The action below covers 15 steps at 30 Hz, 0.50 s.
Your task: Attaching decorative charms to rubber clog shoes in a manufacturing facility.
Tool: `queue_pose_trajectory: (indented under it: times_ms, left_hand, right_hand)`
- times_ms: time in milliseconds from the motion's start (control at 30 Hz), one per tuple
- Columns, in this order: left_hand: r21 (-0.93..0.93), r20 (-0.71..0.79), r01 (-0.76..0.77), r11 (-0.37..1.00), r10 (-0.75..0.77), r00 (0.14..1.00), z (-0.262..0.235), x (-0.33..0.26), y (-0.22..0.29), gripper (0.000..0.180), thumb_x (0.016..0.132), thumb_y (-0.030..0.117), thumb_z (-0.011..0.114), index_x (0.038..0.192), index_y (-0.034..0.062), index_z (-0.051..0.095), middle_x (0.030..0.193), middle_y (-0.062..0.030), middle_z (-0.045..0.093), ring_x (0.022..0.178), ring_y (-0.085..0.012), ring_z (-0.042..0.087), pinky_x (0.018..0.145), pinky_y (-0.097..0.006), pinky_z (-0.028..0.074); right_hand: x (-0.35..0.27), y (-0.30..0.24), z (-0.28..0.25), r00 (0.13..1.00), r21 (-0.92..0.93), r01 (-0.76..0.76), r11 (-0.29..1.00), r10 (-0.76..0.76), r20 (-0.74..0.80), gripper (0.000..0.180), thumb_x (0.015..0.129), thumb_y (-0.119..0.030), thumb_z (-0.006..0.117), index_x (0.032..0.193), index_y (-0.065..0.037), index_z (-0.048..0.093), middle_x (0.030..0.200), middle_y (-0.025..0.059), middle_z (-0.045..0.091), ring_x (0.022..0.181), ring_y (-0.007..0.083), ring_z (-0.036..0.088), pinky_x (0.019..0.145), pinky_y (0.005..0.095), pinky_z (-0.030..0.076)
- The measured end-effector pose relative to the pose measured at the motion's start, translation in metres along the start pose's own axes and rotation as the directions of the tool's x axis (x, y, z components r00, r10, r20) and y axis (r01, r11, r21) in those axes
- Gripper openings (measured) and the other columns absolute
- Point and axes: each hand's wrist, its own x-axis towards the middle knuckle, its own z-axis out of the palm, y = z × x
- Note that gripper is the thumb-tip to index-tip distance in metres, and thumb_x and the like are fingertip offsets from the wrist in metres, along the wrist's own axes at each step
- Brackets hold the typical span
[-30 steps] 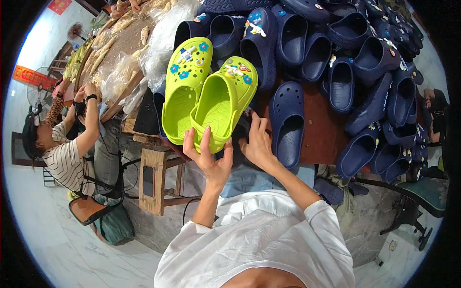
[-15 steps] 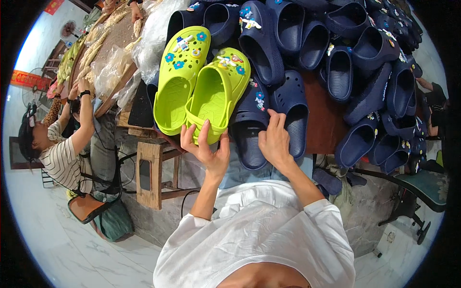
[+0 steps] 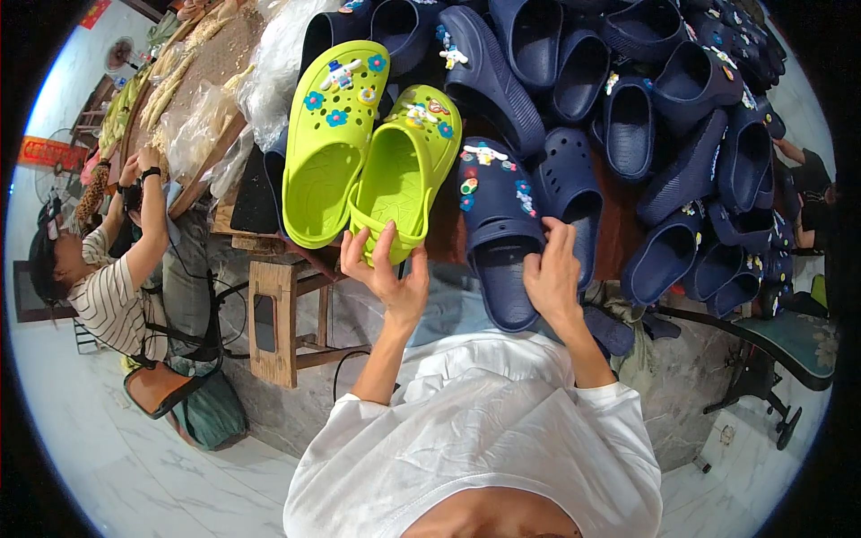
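My left hand [image 3: 392, 285] has its fingers and thumb closed around the heel of a lime green clog [image 3: 395, 175] dotted with small blue flower charms and white figure charms. A matching lime clog [image 3: 318, 188] lies against its left side. My right hand [image 3: 554, 280] grips the right edge of a navy clog [image 3: 491, 213], which is tilted with its heel toward me and carries white, blue and red charms on its toe. Just right of that hand, another navy clog [image 3: 569, 161] with plain vent holes rests on the table, partly covered by my fingers.
Many navy clogs [image 3: 677, 179] are heaped at the back and right of the brown table [image 3: 614, 215]. Clear plastic bags [image 3: 278, 81] lie back left. A wooden stool [image 3: 272, 323] and a seated person [image 3: 117, 278] are at the left; an office chair [image 3: 780, 345] stands right.
My right hand has pulled the charmed navy clog rightward and toward me, opening a gap beside the lime pair. The left hand keeps its hold on the lime clog.
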Motion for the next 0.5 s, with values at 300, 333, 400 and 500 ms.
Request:
queue_pose_trajectory:
  times_ms: [300, 333, 400, 500]
  left_hand:
    - [0.062, 0.135, 0.034, 0.998, -0.042, 0.990, 0.015, -0.020, -0.012, 0.062, 0.067, 0.006, 0.078, 0.125, 0.0094, 0.057, 0.129, -0.0187, 0.038, 0.123, -0.0388, 0.033, 0.104, -0.050, 0.028]
    - [0.065, 0.133, 0.035, 0.997, -0.043, 0.990, 0.017, -0.022, -0.014, 0.062, 0.067, 0.006, 0.078, 0.125, 0.0094, 0.057, 0.129, -0.0187, 0.038, 0.123, -0.0388, 0.033, 0.104, -0.050, 0.028]
    - [0.056, 0.198, 0.100, 0.993, -0.109, 0.974, 0.018, -0.025, -0.017, 0.064, 0.068, 0.009, 0.075, 0.128, 0.0099, 0.055, 0.129, -0.0204, 0.037, 0.121, -0.0387, 0.033, 0.102, -0.049, 0.028]
    - [0.055, 0.228, 0.153, 0.987, -0.162, 0.960, 0.019, -0.028, -0.021, 0.065, 0.069, 0.013, 0.073, 0.130, 0.0106, 0.052, 0.129, -0.0222, 0.036, 0.119, -0.0385, 0.033, 0.101, -0.048, 0.028]
  right_hand:
    - [-0.008, 0.001, -0.003, 0.998, 0.056, -0.048, 0.997, 0.050, -0.033, 0.048, 0.075, -0.001, 0.051, 0.122, 0.003, 0.041, 0.112, 0.0249, 0.045, 0.098, 0.0449, 0.058, 0.082, 0.0505, 0.050]
    - [-0.009, 0.002, -0.003, 0.998, 0.057, -0.043, 0.997, 0.046, -0.042, 0.048, 0.075, 0.000, 0.050, 0.123, 0.003, 0.040, 0.112, 0.0249, 0.045, 0.098, 0.0452, 0.058, 0.083, 0.0505, 0.050]
    - [-0.011, 0.000, -0.002, 0.998, 0.060, -0.033, 0.998, 0.036, -0.048, 0.049, 0.076, 0.000, 0.050, 0.123, 0.003, 0.040, 0.112, 0.0249, 0.045, 0.099, 0.0455, 0.058, 0.083, 0.0505, 0.050]
    - [-0.012, -0.005, 0.005, 0.998, 0.115, -0.063, 0.991, 0.065, -0.011, 0.048, 0.077, 0.000, 0.050, 0.124, 0.003, 0.039, 0.113, 0.0250, 0.044, 0.101, 0.0457, 0.056, 0.085, 0.0502, 0.049]
